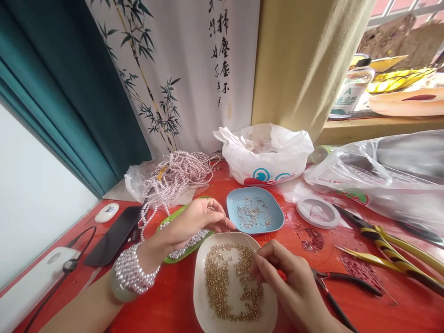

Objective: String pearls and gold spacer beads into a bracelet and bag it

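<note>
My left hand [204, 215], with a bracelet of pearl strands [137, 270] and a bangle on its wrist, is above the far rim of a white dish [199, 296]. Its fingers are pinched; whatever lies between them is too small to make out. Gold beads [217, 282] lie spread in that dish. Over the dish's right side my right hand [282, 275] pinches a thin wire [248, 243] between thumb and forefinger. Just beyond the left fingertips is a blue dish [280, 217] holding small metal pins [251, 217]. A green tray [169, 259] with pearl strands is partly hidden under the left hand.
Pink pearl strands [176, 173] pile up at the back left, beside a white plastic bag [267, 159]. Black-handled pliers [350, 276], yellow-and-black pliers [391, 245] and tweezers [367, 257] lie at right. A phone [114, 236] and a cabled white power bank [45, 273] are at left.
</note>
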A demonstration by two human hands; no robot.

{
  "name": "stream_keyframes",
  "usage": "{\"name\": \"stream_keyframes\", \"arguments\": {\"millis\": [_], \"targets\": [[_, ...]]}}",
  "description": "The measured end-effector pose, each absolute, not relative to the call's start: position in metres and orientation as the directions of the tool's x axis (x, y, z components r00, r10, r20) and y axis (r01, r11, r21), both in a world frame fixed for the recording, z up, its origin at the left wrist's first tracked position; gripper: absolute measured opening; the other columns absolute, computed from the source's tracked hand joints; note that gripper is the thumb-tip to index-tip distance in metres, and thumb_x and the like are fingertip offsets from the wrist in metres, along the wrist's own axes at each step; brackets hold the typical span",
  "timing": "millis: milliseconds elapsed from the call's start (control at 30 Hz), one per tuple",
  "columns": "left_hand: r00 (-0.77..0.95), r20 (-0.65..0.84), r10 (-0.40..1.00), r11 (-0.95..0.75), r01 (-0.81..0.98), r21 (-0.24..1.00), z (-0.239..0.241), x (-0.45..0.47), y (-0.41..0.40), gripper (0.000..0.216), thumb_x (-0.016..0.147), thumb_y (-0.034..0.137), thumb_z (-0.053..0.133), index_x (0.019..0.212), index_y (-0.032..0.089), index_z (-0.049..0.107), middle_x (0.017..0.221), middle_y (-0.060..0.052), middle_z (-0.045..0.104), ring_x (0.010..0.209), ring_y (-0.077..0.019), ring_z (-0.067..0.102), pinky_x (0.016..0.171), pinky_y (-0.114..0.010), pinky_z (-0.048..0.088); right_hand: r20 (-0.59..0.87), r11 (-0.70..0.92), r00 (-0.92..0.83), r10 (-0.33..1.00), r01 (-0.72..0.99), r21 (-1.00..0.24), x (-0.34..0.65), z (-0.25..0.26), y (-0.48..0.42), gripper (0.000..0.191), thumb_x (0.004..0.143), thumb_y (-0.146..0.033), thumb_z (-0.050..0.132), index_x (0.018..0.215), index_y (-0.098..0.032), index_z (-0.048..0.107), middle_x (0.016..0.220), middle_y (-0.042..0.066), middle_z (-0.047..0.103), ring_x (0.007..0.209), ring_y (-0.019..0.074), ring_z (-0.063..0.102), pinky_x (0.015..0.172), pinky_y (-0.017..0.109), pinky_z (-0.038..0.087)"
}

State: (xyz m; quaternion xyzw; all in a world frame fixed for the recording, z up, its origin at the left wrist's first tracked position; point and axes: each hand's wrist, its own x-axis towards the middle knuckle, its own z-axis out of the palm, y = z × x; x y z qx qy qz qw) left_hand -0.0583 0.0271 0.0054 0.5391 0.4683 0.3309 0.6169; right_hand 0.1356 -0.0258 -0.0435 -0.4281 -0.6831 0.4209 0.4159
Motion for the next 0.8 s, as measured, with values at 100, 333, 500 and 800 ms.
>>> {"name": "stream_keyframes", "arguments": {"millis": [100,333,500,800], "targets": [[0.359,-0.245,0.900,0.242,0.055,0.969,0.009,-0.049,0.016,0.007,0.078,0.019,0.051,0.075,0.015,0.046,0.080,-0.010,0.069,0.076,-0.0162,0.064,0.069,-0.027,0.045,0.196,0.272,-0.292,0.936,0.248,-0.930,0.135,-0.041,-0.025,0.022,0.083,-0.026,0.041,0.063,-0.019,0.048,0.054,0.001,0.058,0.048,0.0120,0.055,0.046,0.022,0.045],[0.357,-0.277,0.892,0.299,-0.007,0.954,0.015,-0.040,0.005,0.009,0.080,0.019,0.051,0.076,0.015,0.043,0.084,-0.011,0.069,0.075,-0.0140,0.064,0.064,-0.022,0.045,0.204,0.300,-0.316,0.927,0.294,-0.907,0.132,-0.040,-0.029,0.020,0.081,-0.022,0.040,0.062,-0.020,0.046,0.052,0.000,0.057,0.047,0.0120,0.054,0.045,0.022,0.043],[0.354,-0.258,0.899,0.291,-0.042,0.956,0.012,-0.041,0.008,0.010,0.081,0.021,0.050,0.077,0.015,0.043,0.087,-0.012,0.068,0.075,-0.0148,0.064,0.062,-0.021,0.045,0.212,0.307,-0.315,0.925,0.293,-0.905,0.132,-0.040,-0.030,0.019,0.080,-0.020,0.038,0.062,-0.020,0.046,0.051,0.000,0.057,0.045,0.0122,0.054,0.044,0.022,0.043],[0.346,-0.267,0.899,0.300,-0.045,0.953,0.011,-0.041,0.009,0.011,0.080,0.022,0.051,0.077,0.015,0.044,0.086,-0.011,0.069,0.074,-0.0150,0.065,0.060,-0.022,0.045,0.228,0.332,-0.330,0.916,0.303,-0.893,0.132,-0.041,-0.031,0.018,0.080,-0.020,0.037,0.063,-0.020,0.046,0.052,0.000,0.057,0.046,0.0122,0.054,0.044,0.022,0.044]]}}
